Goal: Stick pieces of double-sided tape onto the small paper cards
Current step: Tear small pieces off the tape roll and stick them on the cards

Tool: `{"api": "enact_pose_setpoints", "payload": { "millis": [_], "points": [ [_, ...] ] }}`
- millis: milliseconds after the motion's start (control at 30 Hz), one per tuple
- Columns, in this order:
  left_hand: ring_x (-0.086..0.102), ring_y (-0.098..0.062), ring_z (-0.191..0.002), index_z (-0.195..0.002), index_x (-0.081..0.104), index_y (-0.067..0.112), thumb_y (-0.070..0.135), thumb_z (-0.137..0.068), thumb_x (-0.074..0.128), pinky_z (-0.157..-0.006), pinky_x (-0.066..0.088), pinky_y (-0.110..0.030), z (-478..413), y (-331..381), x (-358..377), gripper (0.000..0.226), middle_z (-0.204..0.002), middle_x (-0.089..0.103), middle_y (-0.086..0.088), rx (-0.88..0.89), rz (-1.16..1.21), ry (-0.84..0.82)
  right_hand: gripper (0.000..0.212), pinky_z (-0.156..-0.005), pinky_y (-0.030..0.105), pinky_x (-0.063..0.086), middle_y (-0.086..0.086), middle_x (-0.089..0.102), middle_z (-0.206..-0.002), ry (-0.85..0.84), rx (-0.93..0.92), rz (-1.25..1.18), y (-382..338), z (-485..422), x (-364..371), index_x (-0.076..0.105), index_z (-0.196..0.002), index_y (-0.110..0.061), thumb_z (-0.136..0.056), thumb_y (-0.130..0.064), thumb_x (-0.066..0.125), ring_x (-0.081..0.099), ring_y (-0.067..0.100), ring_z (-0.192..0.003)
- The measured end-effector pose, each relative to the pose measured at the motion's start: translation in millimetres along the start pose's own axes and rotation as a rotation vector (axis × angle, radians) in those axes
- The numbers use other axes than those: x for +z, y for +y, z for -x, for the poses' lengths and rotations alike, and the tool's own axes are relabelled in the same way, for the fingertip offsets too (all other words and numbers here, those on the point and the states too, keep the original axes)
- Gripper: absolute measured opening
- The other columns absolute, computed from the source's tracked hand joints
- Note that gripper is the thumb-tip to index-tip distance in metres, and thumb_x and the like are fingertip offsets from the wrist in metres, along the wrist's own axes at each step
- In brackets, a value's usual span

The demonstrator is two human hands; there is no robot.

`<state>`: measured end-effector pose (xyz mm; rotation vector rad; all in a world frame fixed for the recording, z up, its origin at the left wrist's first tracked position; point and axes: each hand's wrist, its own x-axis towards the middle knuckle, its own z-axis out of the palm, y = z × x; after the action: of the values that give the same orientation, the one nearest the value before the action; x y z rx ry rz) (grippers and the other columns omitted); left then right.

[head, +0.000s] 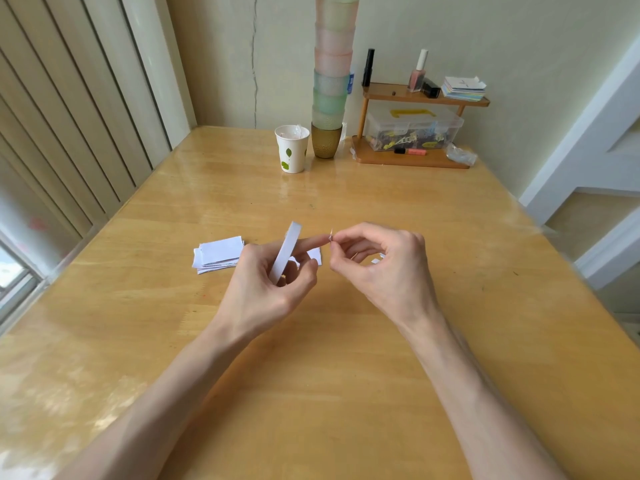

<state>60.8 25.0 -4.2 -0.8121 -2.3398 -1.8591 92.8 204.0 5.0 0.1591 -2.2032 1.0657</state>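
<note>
Beneath both grips, glossy tan wooden table (346, 202). Left hand (270, 289) curled round white double-sided tape roll (285, 252), held on edge. Just left of that grip, small white paper cards (218, 254) stacked flat. Right hand (384, 268) pinching tiny tape scrap (331, 235) at left index fingertip.
</note>
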Motion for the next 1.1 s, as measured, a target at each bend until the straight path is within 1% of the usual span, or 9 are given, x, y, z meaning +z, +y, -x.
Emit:
{"api": "enact_pose_setpoints", "payload": {
  "millis": [133,234,367,500,634,767,934,1001,1101],
  "points": [
    [0.029,-0.012,-0.048,-0.114,0.079,0.030,0.021,-0.090,0.062,-0.048,0.028,-0.021,0.1,0.6,-0.6,0.031,-0.057,0.043,-0.004,0.002,-0.029,0.004,0.012,-0.068,0.017,0.055,-0.012,0.074,-0.073,-0.012,0.001,-0.004,0.7,-0.3,0.2,0.079,-0.083,-0.015,-0.079,-0.004,0.080,0.071,0.008,-0.064],
    [0.029,-0.012,-0.048,-0.111,0.080,0.030,0.022,-0.089,0.061,-0.048,0.027,-0.022,1.0,1.4,-0.7,0.029,-0.057,0.042,-0.008,0.005,-0.044,0.016,0.012,-0.068,0.021,0.056,-0.010,0.074,-0.073,-0.030,-0.018,-0.010,1.1,-0.3,-0.3,0.077,-0.081,-0.014,-0.078,-0.003,0.079,0.070,0.012,-0.064],
    [0.026,-0.011,-0.046,-0.104,0.081,0.026,0.023,-0.092,0.058,-0.046,0.023,-0.020,-0.2,1.3,-2.8,0.026,-0.050,0.035,0.014,-0.010,-0.016,0.040,0.014,-0.067,0.015,0.051,-0.012,0.073,-0.071,-0.081,0.040,-0.069,-1.0,-0.9,-1.5,0.077,-0.077,-0.016,-0.078,-0.002,0.077,0.069,0.012,-0.064],
    [0.030,-0.021,-0.052,-0.101,0.082,0.027,0.022,-0.090,0.059,-0.050,0.025,-0.027,-3.8,0.5,-4.9,0.026,-0.055,0.042,0.013,-0.055,0.066,0.048,0.013,-0.069,0.014,0.051,-0.010,0.077,-0.077,-0.105,0.079,-0.144,-2.6,-1.6,-2.1,0.078,-0.079,-0.014,-0.081,-0.001,0.077,0.071,0.011,-0.065],
    [0.044,-0.021,-0.062,-0.092,0.081,0.024,0.024,-0.090,0.081,-0.059,0.034,-0.031,-6.7,2.3,-5.9,0.002,-0.065,0.041,-0.002,-0.095,0.149,0.105,0.011,-0.070,0.024,0.057,-0.008,0.076,-0.078,-0.085,0.075,-0.162,-2.0,-2.3,-2.8,0.078,-0.082,-0.015,-0.083,-0.005,0.078,0.072,0.017,-0.070],
    [0.033,-0.017,-0.059,-0.080,0.080,0.021,0.022,-0.091,0.079,-0.058,0.031,-0.028,-8.8,-2.8,-4.2,0.011,-0.066,0.035,-0.003,-0.189,0.202,0.197,0.008,-0.071,0.028,0.059,-0.008,0.075,-0.078,-0.085,0.096,-0.173,-1.5,-1.8,-2.4,0.077,-0.085,-0.018,-0.086,-0.010,0.077,0.072,0.019,-0.072],
    [0.032,-0.015,-0.055,-0.080,0.080,0.018,0.015,-0.089,0.080,-0.058,0.032,-0.025,-7.8,-7.5,-0.7,0.010,-0.061,0.030,0.005,-0.284,0.296,0.193,0.007,-0.070,0.027,0.058,-0.007,0.075,-0.079,-0.077,0.090,-0.161,-1.5,-1.2,-1.0,0.077,-0.086,-0.017,-0.086,-0.011,0.077,0.072,0.017,-0.071],
    [0.032,-0.015,-0.056,-0.080,0.080,0.018,0.018,-0.084,0.084,-0.057,0.032,-0.024,-8.1,-8.3,0.2,0.006,-0.062,0.030,0.005,-0.306,0.327,0.189,0.007,-0.070,0.026,0.058,-0.007,0.075,-0.079,-0.076,0.087,-0.159,-0.8,-1.4,-1.2,0.077,-0.087,-0.017,-0.087,-0.010,0.077,0.071,0.016,-0.070],
    [0.029,-0.017,-0.056,-0.082,0.080,0.022,0.025,-0.077,0.077,-0.056,0.029,-0.026,-8.5,-6.6,-0.5,0.006,-0.063,0.032,0.007,-0.315,0.344,0.188,0.007,-0.069,0.024,0.056,-0.007,0.075,-0.079,-0.070,0.093,-0.164,-0.1,-1.7,-0.9,0.078,-0.087,-0.017,-0.087,-0.010,0.076,0.071,0.016,-0.069]
  ]
}}
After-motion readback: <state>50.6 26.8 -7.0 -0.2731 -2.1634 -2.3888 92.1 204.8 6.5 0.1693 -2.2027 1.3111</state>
